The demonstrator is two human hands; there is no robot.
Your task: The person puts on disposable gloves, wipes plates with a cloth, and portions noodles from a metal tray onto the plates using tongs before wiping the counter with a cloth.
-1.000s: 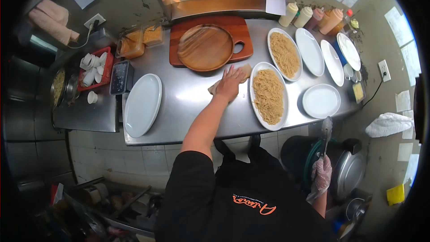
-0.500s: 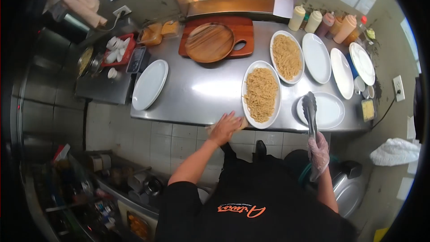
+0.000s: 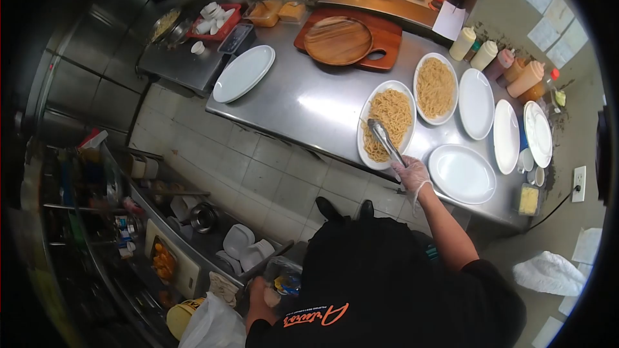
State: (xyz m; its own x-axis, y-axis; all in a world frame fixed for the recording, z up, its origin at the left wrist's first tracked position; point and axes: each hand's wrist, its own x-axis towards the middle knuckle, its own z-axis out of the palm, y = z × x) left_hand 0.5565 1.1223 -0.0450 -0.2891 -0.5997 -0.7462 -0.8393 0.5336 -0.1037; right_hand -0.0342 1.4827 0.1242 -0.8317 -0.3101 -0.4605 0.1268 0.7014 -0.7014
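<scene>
My right hand (image 3: 411,174), in a clear plastic glove, grips metal tongs (image 3: 385,138). Their tips rest on noodles (image 3: 391,111) heaped on a white oval plate (image 3: 365,134) near the table's front edge. Just behind and to the right is a second oval plate (image 3: 455,98) of noodles (image 3: 434,87). A bare white oval plate (image 3: 463,174) lies to the right of my gloved hand. Down by my left side, my left hand (image 3: 269,295) is beside a clear plastic bag (image 3: 284,269) with blue and yellow bits in it. Its fingers are mostly hidden.
White oval plates (image 3: 476,104) line the right side, with squeeze bottles (image 3: 483,56) behind. A round wooden plate (image 3: 338,40) sits on a wooden board (image 3: 391,31). At far left lie more oval plates (image 3: 244,74). Below left, a shelf holds white foam containers (image 3: 238,241).
The tongs have moved left from above the bare plate onto the front noodles. My left hand has left the table edge and dropped down to my left side. The view has turned.
</scene>
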